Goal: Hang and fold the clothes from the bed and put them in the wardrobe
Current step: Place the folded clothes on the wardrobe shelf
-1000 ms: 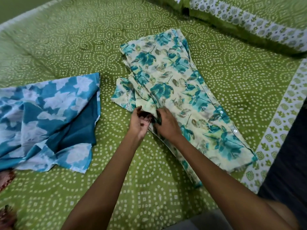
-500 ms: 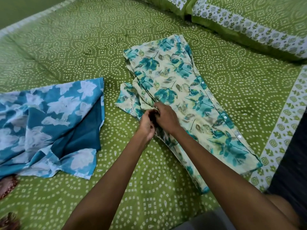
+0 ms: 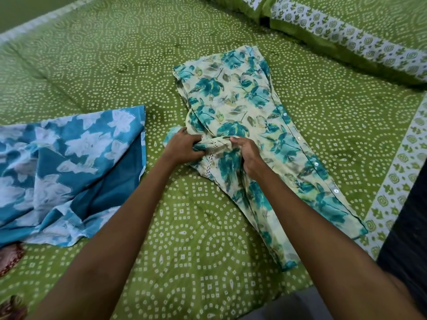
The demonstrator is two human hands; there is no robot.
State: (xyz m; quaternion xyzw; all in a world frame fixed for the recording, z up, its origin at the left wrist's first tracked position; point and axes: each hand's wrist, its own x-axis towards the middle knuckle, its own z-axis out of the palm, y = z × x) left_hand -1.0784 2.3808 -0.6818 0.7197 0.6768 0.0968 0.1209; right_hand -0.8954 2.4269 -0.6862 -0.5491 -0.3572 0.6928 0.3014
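A cream garment with teal flowers (image 3: 249, 107) lies folded lengthwise on the green bed, a row of buttons along its right edge. My left hand (image 3: 182, 146) grips its lace-trimmed sleeve at the garment's left edge. My right hand (image 3: 248, 155) holds the same sleeve fabric a little to the right, fingers curled into the cloth. The sleeve is drawn over the body of the garment between the two hands. A blue garment with white flowers (image 3: 67, 167) lies crumpled to the left.
The green dotted bedsheet (image 3: 184, 239) covers the bed. Pillows (image 3: 346, 28) with white patterned borders sit at the top right. A dark red cloth (image 3: 9, 257) shows at the lower left edge. A dark area lies past the bed's right edge.
My hands, close together at the sleeve before, have moved apart. The sleeve has been pulled up and over onto the body of the garment.
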